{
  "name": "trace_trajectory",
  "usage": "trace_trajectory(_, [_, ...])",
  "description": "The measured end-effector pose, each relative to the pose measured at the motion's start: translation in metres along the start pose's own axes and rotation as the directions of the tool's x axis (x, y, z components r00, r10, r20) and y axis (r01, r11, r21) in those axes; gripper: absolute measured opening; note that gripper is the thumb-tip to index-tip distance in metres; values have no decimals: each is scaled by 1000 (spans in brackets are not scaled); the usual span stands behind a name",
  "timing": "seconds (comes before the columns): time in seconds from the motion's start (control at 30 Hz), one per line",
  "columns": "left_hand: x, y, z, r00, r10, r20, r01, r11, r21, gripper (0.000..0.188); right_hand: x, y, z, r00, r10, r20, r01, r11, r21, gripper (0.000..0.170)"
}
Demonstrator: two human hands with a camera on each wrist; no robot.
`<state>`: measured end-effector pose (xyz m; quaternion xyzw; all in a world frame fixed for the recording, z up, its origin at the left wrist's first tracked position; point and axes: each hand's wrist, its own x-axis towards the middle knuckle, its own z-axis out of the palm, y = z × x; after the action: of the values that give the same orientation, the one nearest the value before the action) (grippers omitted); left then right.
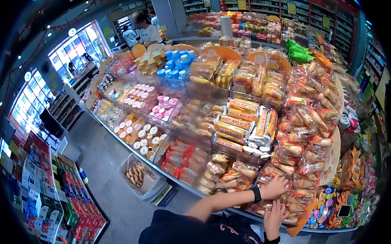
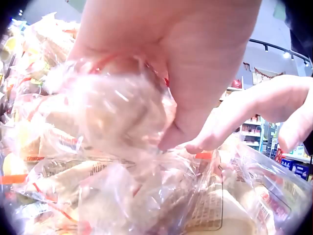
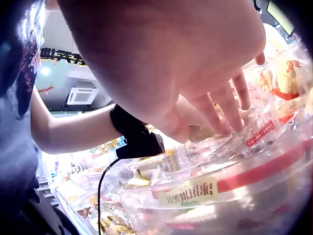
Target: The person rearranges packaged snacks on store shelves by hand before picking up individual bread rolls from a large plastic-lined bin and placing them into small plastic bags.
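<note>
Clear plastic bags of bread (image 1: 287, 157) with red and orange print are heaped at the right end of a store display. My left hand (image 1: 275, 187), a black band on its wrist, reaches into the front of this heap. In the left wrist view its thumb and fingers grip a blurred wrapped bread (image 2: 122, 110) under the palm. Close beside it, nearer my body, is my right hand (image 1: 274, 216). Its fingers (image 3: 225, 110) reach down onto the wrapped breads in the right wrist view, extended and slightly spread.
A clear plastic wall (image 3: 274, 171) with a red strip edges the heap. Left of it are yellow-wrapped packs (image 1: 236, 120), then cups (image 1: 148, 138) in bins. A clear tub (image 1: 141, 180) stands on the floor. Candy (image 1: 325, 205) lies at the right; people (image 1: 148, 33) stand far back.
</note>
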<state>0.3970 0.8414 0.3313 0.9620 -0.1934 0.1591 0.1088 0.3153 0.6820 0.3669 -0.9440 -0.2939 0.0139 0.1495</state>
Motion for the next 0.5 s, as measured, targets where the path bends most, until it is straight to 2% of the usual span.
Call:
trace_trajectory(0.1, [-3,-3,15,1000,-21,-8,21,1000,5,36,5,2,11,998,-54,-24,53,998,-39,52])
trace_trajectory(0.17, [-6,-6,20,996,-25,-80,21,999,-49,40,9,4,15,997,-63,-33,62,997,-35,52])
trace_trajectory(0.23, [-8,-7,20,998,-14,-57,12,1000,-24,45,13,4,15,997,-69,-46,67,997,-28,51])
trace_trajectory(0.3, [-12,-5,15,999,-5,-34,5,1000,-3,50,14,5,13,993,-99,-59,98,995,-30,44])
trace_trajectory(0.37, [-16,-3,-5,980,-32,198,56,992,-116,67,13,3,4,995,-95,-26,94,995,-23,38])
trace_trajectory(0.43, [-19,-8,-3,975,-53,216,80,990,-116,74,16,5,-3,997,-81,16,81,996,-26,32])
trace_trajectory(0.5, [-17,0,-1,958,-85,275,116,988,-98,82,10,14,-9,980,-188,-62,187,982,-9,22])
